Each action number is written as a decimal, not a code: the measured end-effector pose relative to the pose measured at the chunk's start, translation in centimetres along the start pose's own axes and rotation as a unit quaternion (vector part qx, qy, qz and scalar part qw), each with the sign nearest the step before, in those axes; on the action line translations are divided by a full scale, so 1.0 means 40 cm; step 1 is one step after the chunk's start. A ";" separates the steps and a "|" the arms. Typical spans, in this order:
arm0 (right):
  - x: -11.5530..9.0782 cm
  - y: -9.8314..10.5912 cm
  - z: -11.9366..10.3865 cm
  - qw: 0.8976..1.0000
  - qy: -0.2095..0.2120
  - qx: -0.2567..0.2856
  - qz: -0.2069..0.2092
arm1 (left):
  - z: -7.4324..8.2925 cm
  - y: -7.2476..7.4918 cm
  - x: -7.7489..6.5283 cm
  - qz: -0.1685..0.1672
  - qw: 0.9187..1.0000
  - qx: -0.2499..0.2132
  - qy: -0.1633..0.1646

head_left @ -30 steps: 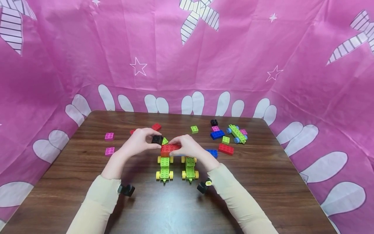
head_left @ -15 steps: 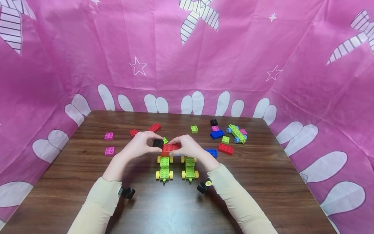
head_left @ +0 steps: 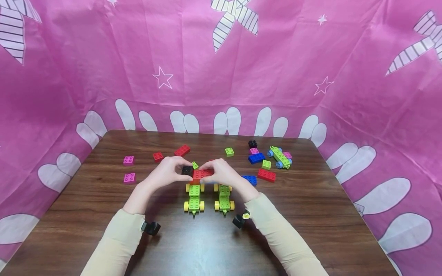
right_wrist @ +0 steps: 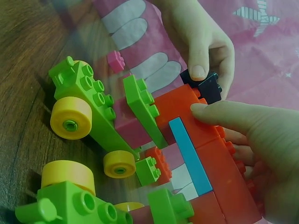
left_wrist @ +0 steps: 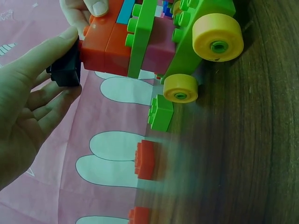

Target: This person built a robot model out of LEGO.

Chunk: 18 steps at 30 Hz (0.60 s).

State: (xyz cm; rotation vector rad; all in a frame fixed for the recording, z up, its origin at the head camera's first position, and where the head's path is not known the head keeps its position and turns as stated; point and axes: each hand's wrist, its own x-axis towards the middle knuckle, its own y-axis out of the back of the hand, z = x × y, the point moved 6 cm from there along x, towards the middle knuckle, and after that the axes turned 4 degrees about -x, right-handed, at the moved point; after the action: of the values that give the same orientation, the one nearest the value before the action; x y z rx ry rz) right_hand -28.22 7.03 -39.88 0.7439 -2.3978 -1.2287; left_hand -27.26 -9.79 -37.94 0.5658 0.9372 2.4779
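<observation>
In the head view my left hand (head_left: 170, 169) pinches a black brick (head_left: 187, 170) at the left end of a long red brick (head_left: 201, 175). The left wrist view has the black brick (left_wrist: 67, 70) against the studs at that end; whether it is fully seated I cannot tell. My right hand (head_left: 222, 172) grips the red brick, thumb on the near face and fingers behind. Below, red bricks and a blue piece (right_wrist: 190, 156) span two green wheeled bases (head_left: 194, 205) (head_left: 224, 205) with yellow wheels. Pink bricks (left_wrist: 160, 44) and green ones lie between.
Two pink bricks (head_left: 129, 178) lie at left, with red bricks (head_left: 182, 150) behind my left hand. Toward the right are a blue brick (head_left: 256, 158), a red brick (head_left: 267, 175), a black brick (head_left: 253, 144) and a green base with blue wheels (head_left: 280, 157).
My left hand has shifted slightly right and down, bringing the black brick to the red brick's left end. My right hand has stayed in place.
</observation>
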 end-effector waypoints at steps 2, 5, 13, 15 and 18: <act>0.000 0.000 0.000 1.000 0.000 0.002 0.000 | 0.001 -0.001 0.001 0.002 1.000 0.006 0.001; 0.000 0.001 0.000 1.000 0.002 0.004 0.000 | 0.000 -0.003 0.003 0.003 1.000 0.010 0.010; -0.002 0.001 -0.001 1.000 0.008 0.005 -0.001 | 0.005 -0.008 0.009 0.002 1.000 0.020 0.021; -0.002 0.001 0.000 1.000 0.009 0.004 0.001 | 0.007 -0.008 0.011 0.000 0.999 0.023 0.023; -0.003 0.002 0.000 1.000 0.009 0.004 0.003 | 0.007 -0.008 0.013 -0.004 0.999 0.021 0.031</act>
State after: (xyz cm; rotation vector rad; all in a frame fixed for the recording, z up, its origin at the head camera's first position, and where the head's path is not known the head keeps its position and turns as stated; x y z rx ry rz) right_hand -28.16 7.13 -39.82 0.7462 -2.3907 -1.2066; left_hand -27.48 -9.15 -37.84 0.4992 1.0160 2.4868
